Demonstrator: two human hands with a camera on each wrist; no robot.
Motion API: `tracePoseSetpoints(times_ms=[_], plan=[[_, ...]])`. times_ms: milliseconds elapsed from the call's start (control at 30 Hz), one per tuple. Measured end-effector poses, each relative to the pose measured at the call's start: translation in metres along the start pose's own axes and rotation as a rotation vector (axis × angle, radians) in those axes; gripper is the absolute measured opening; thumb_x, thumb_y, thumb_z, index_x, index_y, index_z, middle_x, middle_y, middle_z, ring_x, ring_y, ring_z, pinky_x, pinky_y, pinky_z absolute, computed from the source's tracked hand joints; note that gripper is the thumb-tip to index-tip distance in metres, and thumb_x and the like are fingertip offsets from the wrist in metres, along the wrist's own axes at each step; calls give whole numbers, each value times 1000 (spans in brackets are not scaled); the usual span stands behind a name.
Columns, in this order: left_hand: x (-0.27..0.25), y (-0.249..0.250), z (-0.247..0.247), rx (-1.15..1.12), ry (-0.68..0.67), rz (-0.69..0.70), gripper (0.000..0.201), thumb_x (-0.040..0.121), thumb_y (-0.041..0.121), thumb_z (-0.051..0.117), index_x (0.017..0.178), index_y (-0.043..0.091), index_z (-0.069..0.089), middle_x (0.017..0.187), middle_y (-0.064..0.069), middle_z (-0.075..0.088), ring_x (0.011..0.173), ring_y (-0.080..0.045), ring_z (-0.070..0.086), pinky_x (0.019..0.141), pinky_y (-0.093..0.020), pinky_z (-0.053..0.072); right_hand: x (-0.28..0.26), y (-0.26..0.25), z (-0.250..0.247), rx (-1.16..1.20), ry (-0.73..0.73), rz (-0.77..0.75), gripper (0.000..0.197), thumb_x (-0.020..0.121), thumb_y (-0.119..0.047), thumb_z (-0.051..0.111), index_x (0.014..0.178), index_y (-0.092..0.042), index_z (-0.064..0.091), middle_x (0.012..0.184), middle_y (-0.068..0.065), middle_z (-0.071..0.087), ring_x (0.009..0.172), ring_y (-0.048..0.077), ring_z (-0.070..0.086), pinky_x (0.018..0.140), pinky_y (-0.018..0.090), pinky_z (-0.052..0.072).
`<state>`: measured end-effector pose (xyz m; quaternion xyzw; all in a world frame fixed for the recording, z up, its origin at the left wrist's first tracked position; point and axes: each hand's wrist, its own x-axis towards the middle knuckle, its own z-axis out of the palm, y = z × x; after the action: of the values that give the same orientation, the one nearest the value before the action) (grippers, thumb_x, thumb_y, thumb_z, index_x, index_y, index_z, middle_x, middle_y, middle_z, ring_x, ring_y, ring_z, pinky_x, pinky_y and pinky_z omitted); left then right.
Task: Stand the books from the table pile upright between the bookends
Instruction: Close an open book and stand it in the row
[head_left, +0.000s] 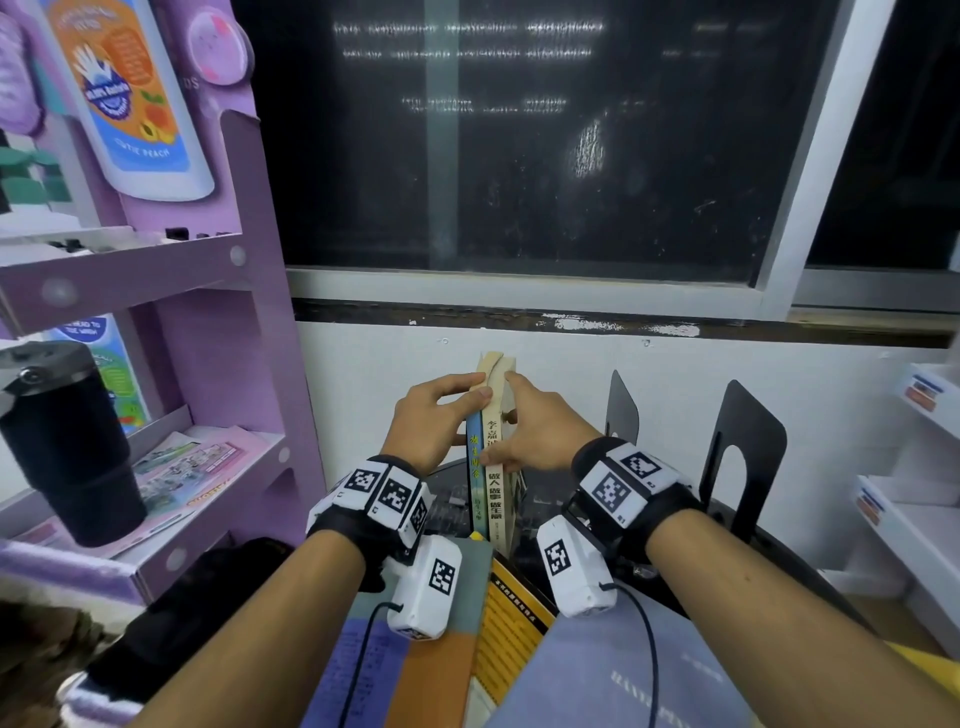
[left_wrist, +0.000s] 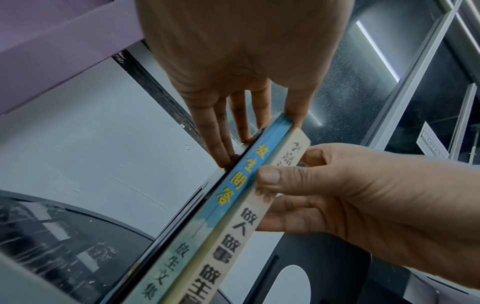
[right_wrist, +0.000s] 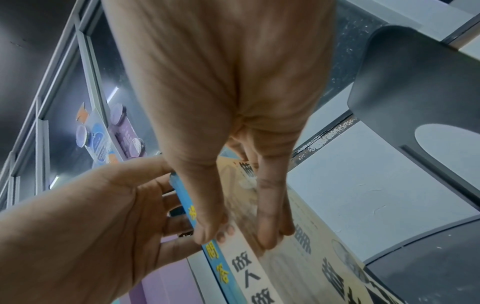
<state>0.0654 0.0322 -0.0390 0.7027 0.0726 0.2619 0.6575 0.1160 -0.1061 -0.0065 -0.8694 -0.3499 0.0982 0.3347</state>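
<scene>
L grip (head_left: 426, 421), R grip (head_left: 540, 434): books (head_left: 495, 486); head-only pile (head_left: 511, 639)

Blue-spined book (head_left: 474, 483) upright, touching cream-spined book (head_left: 495, 488); black bookend (head_left: 753, 410) rightward.

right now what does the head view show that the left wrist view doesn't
Head only: the flat book pile near the person and the black tumbler at left. Left wrist only: the left hand's fingers lying straight against the dark edge beside the blue-spined book. Both: the left hand and right hand holding the blue-spined book and the cream-spined book upright, right thumb on the spines.
</scene>
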Motion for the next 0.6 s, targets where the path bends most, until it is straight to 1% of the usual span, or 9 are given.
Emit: tracePoseSetpoints(times_ms=[67,133,200,233,300,400,467,533,600], plan=[[0,1,-1,-3,1,-3,25,87,20,66,112,14,69,110,-5,69,81,-16,71,65,-31,57,2,1,1,-38,11,-12,79,74,-17,82,135,-10,31,96,0,52,78,17,60,55,21,54],[-1,1,0,-1,-1,-3,24,87,19,66,111,14,69,110,-5,69,81,-17,71,66,-32,58,3,2,1,-73,25,-24,76,74,-21,83,131,-11,34,104,3,56,82,16,59,57,19,50],[-2,1,0,2,-4,0,23,88,19,66,110,14,70,110,-5,69,82,-18,71,67,-34,58,3,3,1,-89,35,-33,76,74,-23,82,133,-12,34,114,7,58,87,16,55,57,16,44],[-3,1,0,5,-5,2,23,88,19,66,110,14,70,110,-5,69,82,-18,71,67,-34,58,2,3,0,-88,34,-33,79,75,-23,82,136,-12,32,117,7,57,89,15,53,59,16,44],[-3,2,0,11,-5,5,23,88,20,66,110,15,70,110,-5,69,83,-19,71,68,-35,58,1,3,0,-76,29,-31,84,76,-22,81,141,-11,29,119,7,56,92,15,51,67,19,46],[-3,2,-1,20,-7,5,22,88,20,66,109,16,70,111,-5,69,85,-19,71,67,-34,58,-2,4,0,-56,27,-32,86,75,-22,82,141,-11,29,123,10,56,100,19,56,76,24,49],[-4,4,0,22,-13,6,22,88,20,65,109,16,69,113,-4,68,86,-19,71,67,-33,58,-4,4,-1,-44,19,-25,87,75,-23,82,142,-13,27,125,11,57,109,23,58,77,24,49],[-5,6,1,34,-20,11,24,89,20,65,112,15,68,114,-3,67,86,-18,70,66,-31,58,-6,4,-1,-45,16,-17,88,76,-24,81,143,-15,25,126,11,57,112,24,58,76,23,47],[-7,7,2,49,-31,12,24,90,19,63,113,14,67,114,-2,66,83,-13,69,62,-27,56,-8,5,-2,-48,10,-10,90,77,-25,80,145,-16,22,127,11,57,113,24,58,76,23,45]])
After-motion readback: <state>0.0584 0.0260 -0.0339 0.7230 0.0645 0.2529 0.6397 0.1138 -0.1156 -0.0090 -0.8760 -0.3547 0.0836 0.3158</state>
